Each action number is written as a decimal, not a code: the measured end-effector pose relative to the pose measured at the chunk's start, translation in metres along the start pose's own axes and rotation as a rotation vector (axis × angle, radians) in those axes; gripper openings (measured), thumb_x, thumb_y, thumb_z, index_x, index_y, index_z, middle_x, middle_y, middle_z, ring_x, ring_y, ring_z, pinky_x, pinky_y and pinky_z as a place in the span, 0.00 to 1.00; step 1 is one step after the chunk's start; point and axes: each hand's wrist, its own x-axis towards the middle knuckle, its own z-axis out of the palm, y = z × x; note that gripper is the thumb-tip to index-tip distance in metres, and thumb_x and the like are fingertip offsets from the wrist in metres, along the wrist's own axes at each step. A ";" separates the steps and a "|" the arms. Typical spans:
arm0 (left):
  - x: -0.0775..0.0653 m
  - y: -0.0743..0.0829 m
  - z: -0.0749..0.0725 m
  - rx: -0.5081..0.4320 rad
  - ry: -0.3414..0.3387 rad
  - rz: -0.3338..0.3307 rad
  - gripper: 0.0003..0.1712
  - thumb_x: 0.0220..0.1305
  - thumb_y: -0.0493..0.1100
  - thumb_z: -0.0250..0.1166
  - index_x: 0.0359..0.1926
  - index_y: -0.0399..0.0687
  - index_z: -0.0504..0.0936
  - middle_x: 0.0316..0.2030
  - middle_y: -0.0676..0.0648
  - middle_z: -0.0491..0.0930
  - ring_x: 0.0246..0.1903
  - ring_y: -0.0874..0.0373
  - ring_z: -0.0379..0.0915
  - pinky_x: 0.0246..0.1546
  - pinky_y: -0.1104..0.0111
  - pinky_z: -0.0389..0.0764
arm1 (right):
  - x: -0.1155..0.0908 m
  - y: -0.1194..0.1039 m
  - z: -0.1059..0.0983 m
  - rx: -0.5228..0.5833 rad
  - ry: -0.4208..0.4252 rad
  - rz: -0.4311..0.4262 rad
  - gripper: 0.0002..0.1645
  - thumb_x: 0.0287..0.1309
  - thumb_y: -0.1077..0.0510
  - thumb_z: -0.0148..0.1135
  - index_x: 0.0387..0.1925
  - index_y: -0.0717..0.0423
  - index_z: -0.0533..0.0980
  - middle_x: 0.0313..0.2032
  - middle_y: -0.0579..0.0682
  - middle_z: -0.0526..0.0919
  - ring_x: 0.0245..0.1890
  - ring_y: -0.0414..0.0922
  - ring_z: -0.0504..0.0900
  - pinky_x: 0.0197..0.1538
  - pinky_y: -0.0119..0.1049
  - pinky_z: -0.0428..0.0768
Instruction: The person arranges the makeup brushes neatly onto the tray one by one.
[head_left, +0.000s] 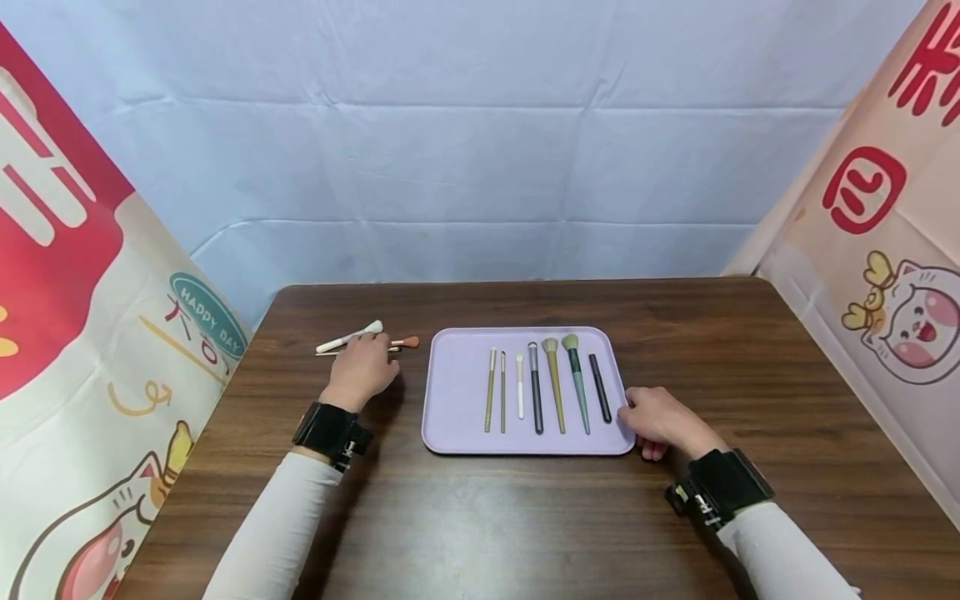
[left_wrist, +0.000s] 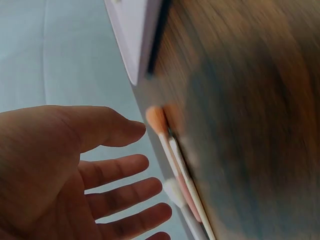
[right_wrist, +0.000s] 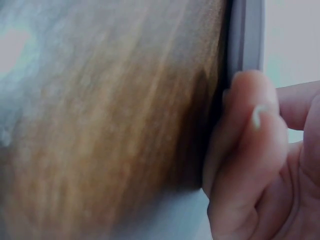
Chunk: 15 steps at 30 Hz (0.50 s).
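My left hand [head_left: 363, 369] is over a few loose makeup brushes at the table's left. In the left wrist view its fingers and thumb are spread, with nothing between them. Beside them lie a brush with an orange head [left_wrist: 158, 120], a white brush [head_left: 348, 337] and a thin pale stick-like handle [left_wrist: 192, 190]. My right hand [head_left: 663, 419] grips the right rim of a lilac tray [head_left: 457, 392], fingers curled at its edge. Several makeup brushes lie side by side on the tray, among them a green one [head_left: 577, 382] and a short black one [head_left: 600, 388].
The tray rests on a dark wooden table [head_left: 480, 517]. A pale blue cloth [head_left: 465, 167] hangs behind the table's far edge. Printed cloths with cartoon figures hang at the left [head_left: 150, 358] and right [head_left: 885, 333].
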 end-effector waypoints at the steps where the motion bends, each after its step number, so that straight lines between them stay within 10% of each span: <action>1: 0.000 -0.002 0.000 0.001 -0.006 -0.003 0.20 0.69 0.44 0.62 0.56 0.35 0.79 0.54 0.33 0.79 0.56 0.34 0.72 0.51 0.44 0.77 | 0.000 0.000 0.000 0.001 0.000 0.001 0.11 0.68 0.61 0.49 0.43 0.65 0.72 0.20 0.55 0.78 0.13 0.44 0.79 0.18 0.37 0.79; 15: 0.002 -0.029 -0.001 0.021 -0.031 -0.043 0.21 0.70 0.43 0.62 0.56 0.32 0.78 0.52 0.30 0.77 0.52 0.33 0.71 0.50 0.43 0.76 | -0.002 0.000 0.001 -0.001 0.010 -0.005 0.13 0.67 0.61 0.49 0.45 0.67 0.72 0.20 0.55 0.78 0.13 0.44 0.79 0.18 0.37 0.79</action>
